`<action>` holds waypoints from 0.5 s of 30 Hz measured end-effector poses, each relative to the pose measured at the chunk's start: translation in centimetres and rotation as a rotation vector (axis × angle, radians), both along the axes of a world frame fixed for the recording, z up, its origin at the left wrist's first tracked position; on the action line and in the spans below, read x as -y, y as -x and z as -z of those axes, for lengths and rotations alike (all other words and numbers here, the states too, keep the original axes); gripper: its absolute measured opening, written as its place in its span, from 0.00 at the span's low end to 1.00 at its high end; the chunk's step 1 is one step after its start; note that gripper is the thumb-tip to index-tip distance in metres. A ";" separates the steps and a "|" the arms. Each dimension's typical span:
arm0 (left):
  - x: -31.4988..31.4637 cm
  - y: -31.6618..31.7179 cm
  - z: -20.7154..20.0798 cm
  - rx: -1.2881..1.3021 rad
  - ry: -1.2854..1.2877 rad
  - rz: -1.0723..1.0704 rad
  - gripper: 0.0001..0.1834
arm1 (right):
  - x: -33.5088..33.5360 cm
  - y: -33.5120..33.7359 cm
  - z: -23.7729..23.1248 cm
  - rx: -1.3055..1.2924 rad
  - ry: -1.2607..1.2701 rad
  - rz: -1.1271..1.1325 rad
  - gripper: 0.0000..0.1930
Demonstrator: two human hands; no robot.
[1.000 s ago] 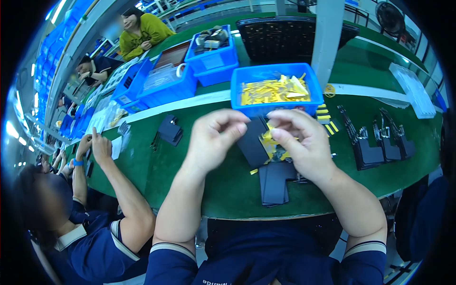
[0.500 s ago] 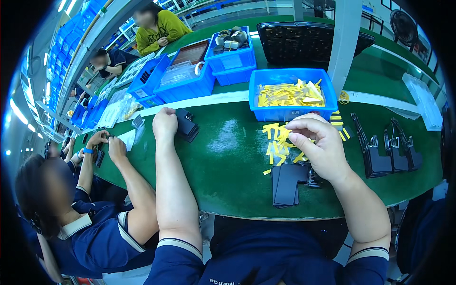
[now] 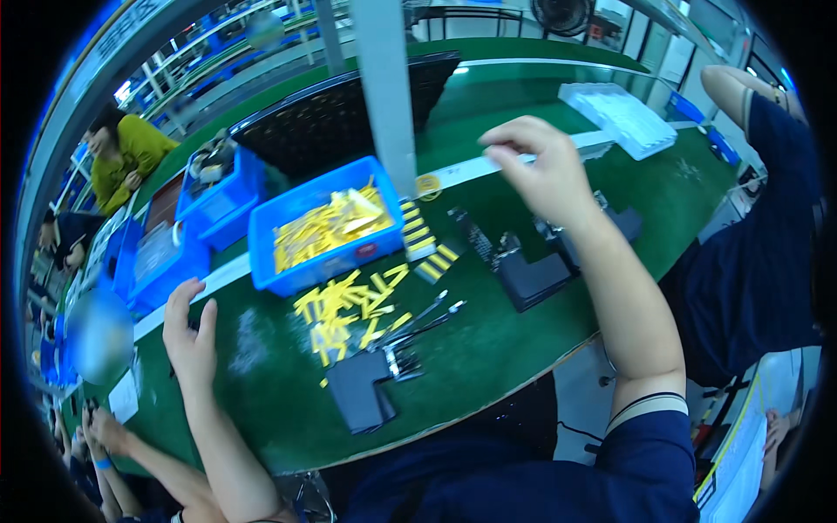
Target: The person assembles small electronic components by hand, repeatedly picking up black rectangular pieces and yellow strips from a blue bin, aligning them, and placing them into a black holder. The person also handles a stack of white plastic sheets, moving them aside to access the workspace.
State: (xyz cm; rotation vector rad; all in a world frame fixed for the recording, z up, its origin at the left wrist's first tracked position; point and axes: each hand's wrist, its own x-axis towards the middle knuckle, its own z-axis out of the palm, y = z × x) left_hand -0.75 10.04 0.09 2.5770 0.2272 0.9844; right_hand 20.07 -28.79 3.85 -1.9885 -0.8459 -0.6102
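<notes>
Head view: at left of the frame our left hand (image 3: 193, 336) lies open on the green table (image 3: 523, 349). At centre, yellow strips (image 3: 349, 305) lie loose below a blue bin (image 3: 324, 225). Upper right, our right hand (image 3: 545, 170) hovers with fingers pinched, seemingly empty, above black parts (image 3: 532, 279).

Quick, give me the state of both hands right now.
Left hand: open, fingers spread, flat on the green table mat, holding nothing.
Right hand: raised above the table, fingers loosely curled; whether it pinches anything cannot be told.
</notes>
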 end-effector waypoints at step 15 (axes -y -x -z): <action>3.3 -1.4 -0.5 -0.170 0.028 0.061 0.10 | 28.1 -19.1 7.7 -0.198 0.659 1.176 0.22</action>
